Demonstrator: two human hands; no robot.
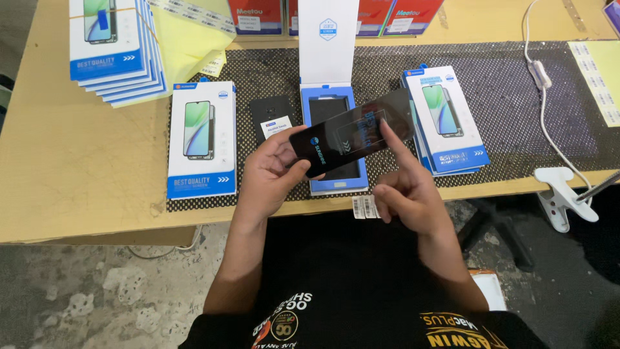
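Right hand (pixel 410 194) fingertip on dark glass panel (pixel 354 132), left hand (pixel 271 171) gripping it

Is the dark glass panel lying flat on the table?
No, the left hand holds the dark glass panel up above the open blue box.

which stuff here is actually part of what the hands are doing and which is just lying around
In hand:
- dark glass panel, held by the left hand
- right hand, forefinger on the panel
- open blue box right under the panel

Lying about:
- stack of white boxes
- single white box
- small black packet
- white clamp
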